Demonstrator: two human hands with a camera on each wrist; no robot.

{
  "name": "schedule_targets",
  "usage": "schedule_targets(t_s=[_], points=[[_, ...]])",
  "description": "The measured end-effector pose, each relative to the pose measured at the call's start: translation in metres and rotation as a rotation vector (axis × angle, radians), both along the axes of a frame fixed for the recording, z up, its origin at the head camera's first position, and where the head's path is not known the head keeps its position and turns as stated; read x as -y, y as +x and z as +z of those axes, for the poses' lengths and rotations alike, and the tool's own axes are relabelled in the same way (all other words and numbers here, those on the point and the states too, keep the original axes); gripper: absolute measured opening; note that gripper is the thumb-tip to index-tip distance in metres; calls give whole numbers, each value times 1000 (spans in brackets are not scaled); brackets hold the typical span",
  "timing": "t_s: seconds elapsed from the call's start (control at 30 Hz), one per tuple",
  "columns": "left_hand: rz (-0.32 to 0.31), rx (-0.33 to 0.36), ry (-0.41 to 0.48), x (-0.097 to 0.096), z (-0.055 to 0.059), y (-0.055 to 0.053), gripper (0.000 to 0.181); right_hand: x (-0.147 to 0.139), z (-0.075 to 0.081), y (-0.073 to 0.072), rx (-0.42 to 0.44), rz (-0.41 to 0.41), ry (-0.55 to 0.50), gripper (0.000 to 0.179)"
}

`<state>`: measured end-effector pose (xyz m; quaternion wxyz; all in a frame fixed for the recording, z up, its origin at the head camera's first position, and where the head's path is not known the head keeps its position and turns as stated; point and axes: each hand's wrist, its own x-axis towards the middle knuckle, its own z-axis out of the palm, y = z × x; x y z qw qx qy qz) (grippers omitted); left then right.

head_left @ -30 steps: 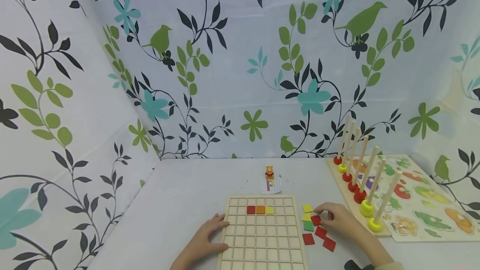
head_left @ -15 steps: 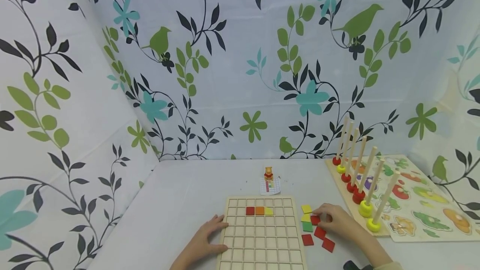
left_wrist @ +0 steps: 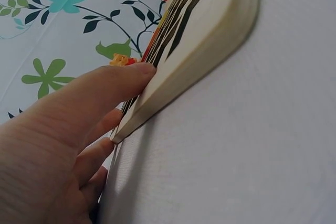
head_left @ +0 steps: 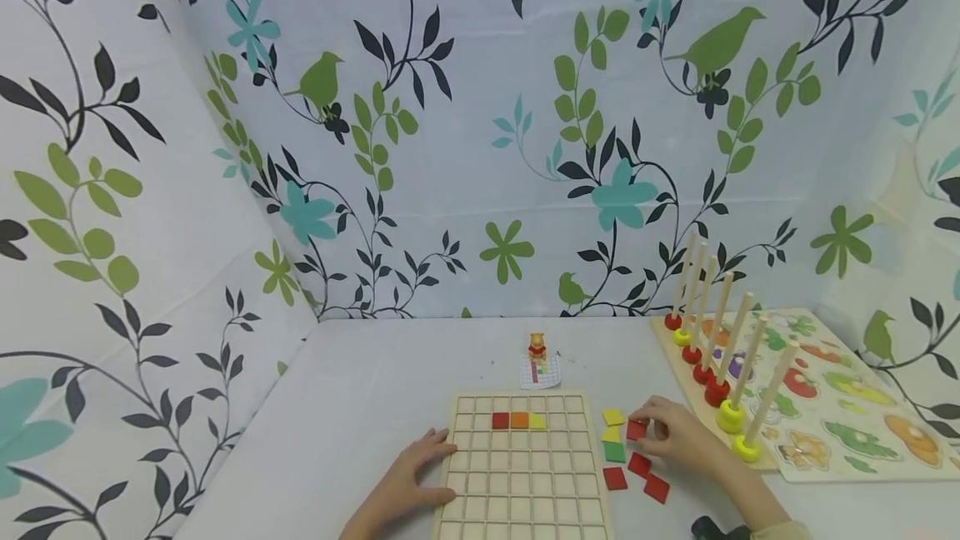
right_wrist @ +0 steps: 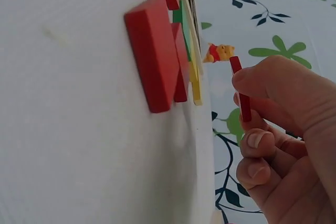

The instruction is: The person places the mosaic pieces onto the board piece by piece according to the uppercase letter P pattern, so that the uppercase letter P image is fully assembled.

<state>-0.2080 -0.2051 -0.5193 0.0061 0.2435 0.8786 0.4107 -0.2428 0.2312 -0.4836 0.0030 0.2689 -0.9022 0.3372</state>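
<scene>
A wooden grid board (head_left: 519, 486) lies on the table, with red, orange and yellow square tiles in cells of one upper row. My left hand (head_left: 408, 473) rests at its left edge, fingers fairly straight; in the left wrist view the thumb (left_wrist: 118, 82) touches the board's edge. Right of the board, my right hand (head_left: 678, 437) pinches a red square tile (right_wrist: 241, 90) between thumb and fingers, raised off the table. Loose beside it lie yellow tiles (head_left: 612, 417), a green tile (head_left: 614, 452) and more red tiles (head_left: 615, 478).
A small bear figure (head_left: 537, 346) stands behind the board with a printed grid card (head_left: 541, 372). At the right stand a peg board (head_left: 675, 352) with red and yellow rings, and a vegetable puzzle board (head_left: 862, 407). A black object (head_left: 716, 528) lies near the right forearm.
The right hand has lifted the red tile from the loose tiles and moved it slightly up and right. The left hand stays at the board's edge.
</scene>
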Motion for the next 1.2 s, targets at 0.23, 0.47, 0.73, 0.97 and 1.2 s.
schedule_targets(t_s=[0.23,0.47,0.73,0.97,1.2], points=[[6,6,-28,1,-2,0,56,-1,12,-1,-11,22,-10,28],[13,-40,-23,1,2,0,55,13,27,-8,-123,39,-10,24],[6,3,2,0,1,0,55,33,40,-12,-115,36,-20,22],[1,-8,5,-1,-1,0,54,58,50,-21,-130,94,-60,20],[-3,-16,1,-1,1,0,55,80,54,-27,-150,180,-110,18]])
